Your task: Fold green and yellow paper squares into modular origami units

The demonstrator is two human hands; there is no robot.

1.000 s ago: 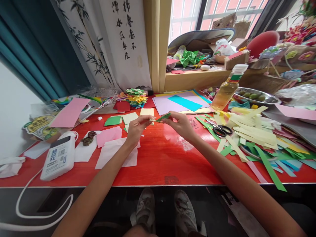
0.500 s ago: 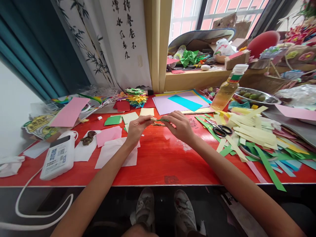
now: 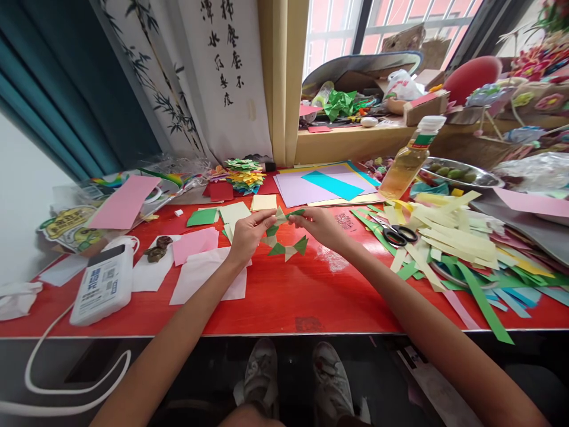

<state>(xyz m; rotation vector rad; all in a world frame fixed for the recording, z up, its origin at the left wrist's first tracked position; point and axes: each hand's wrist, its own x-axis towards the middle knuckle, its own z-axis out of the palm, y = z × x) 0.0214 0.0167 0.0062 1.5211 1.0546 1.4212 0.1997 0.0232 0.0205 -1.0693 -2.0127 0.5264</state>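
Note:
Between my hands hangs a folded-paper ring (image 3: 291,252), made of green and pale cream triangular pieces linked in a curve. My left hand (image 3: 250,234) is closed, thumb and fingers pinching the ring's upper left side. My right hand (image 3: 320,225) is closed too, pinching a green piece at its upper right. Just behind my left hand lie a small stack of cream paper squares (image 3: 264,202), pale green squares (image 3: 235,212) and a green square (image 3: 202,217). The fingertips partly hide the pieces they grip.
Black-handled scissors (image 3: 400,235) lie right, beside a pile of cut paper strips (image 3: 462,237). A bottle (image 3: 406,160) stands behind them. Coloured sheets (image 3: 324,181) and a layered paper model (image 3: 246,177) are at the back. Left are pink paper (image 3: 195,244) and a white device (image 3: 104,284).
The paper ring, seen nearly edge-on before, has tilted so its pointed pieces now hang down in view. Both hands have stayed pinched on it, with only slight movement.

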